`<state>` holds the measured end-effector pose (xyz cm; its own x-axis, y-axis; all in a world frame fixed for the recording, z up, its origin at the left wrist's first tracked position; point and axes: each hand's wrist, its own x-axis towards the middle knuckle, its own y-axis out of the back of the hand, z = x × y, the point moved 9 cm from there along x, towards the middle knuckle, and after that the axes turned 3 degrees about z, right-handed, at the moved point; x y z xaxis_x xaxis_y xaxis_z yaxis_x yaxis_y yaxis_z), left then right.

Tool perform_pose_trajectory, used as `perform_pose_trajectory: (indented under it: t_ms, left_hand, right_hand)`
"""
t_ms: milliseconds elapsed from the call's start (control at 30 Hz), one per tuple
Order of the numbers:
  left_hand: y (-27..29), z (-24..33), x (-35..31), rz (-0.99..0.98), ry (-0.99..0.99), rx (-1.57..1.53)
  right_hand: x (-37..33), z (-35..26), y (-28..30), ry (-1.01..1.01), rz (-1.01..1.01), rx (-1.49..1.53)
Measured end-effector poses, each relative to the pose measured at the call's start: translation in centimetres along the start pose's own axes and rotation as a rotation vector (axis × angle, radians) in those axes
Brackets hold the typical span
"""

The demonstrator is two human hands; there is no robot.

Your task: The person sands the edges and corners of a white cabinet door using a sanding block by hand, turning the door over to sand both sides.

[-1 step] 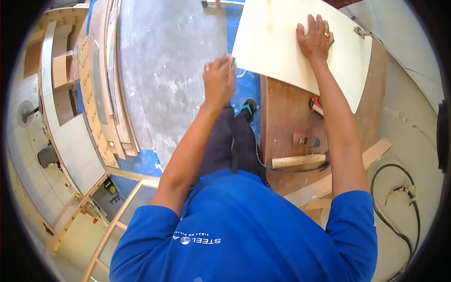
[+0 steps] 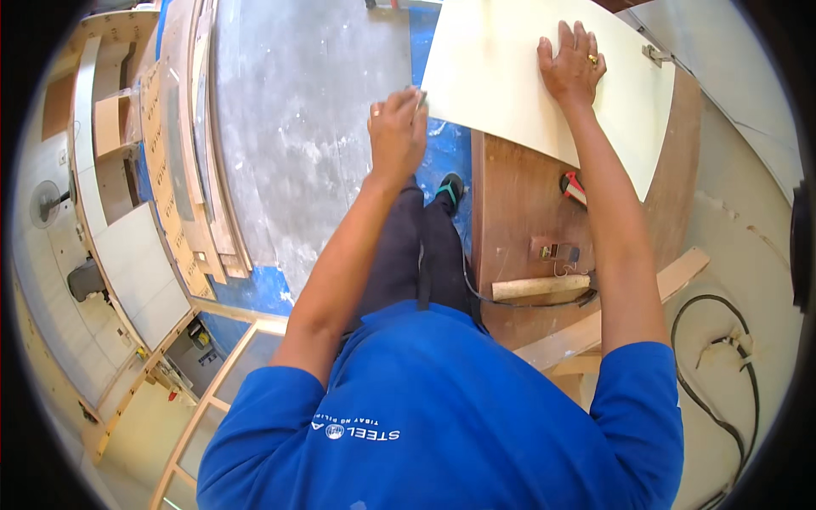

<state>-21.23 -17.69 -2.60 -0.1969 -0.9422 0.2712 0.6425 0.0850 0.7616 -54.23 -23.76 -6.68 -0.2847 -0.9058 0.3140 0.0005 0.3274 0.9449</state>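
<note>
Across brown wooden bench [image 2: 523, 200], overhanging left: pale panel [image 2: 501, 76], probably stiff, smooth, slippery; best held by opposite edges. Right hand [image 2: 571, 75] flat on it, fingers spread. Left hand [image 2: 396, 132] curled by corner; cannot tell what fingers pinch.

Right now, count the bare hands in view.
2: the left hand is by the left edge of the pale board; the right hand is spread on top.

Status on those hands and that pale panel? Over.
Right hand spread on pale panel. Left hand curled at panel's edge, grip unclear. Red object by panel's near edge.
</note>
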Motion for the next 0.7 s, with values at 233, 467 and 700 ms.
perform_pose_trajectory:
  t_ms: [233, 467, 700]
  left_hand:
    - [0.4, -0.1, -2.2, -0.033, 0.03, -0.005]
    - [2.4, -0.1, -4.3, -0.064, 0.039, -0.067]
    - [2.8, 0.2, -2.3, 0.035, 0.066, -0.144]
  right_hand:
    - [0.0, 0.2, -0.1, 0.002, -0.003, -0.027]
    - [-0.1, 0.5, -0.4, -0.041, -0.067, -0.018]
    - [-0.1, 0.5, -0.6, -0.037, -0.034, -0.004]
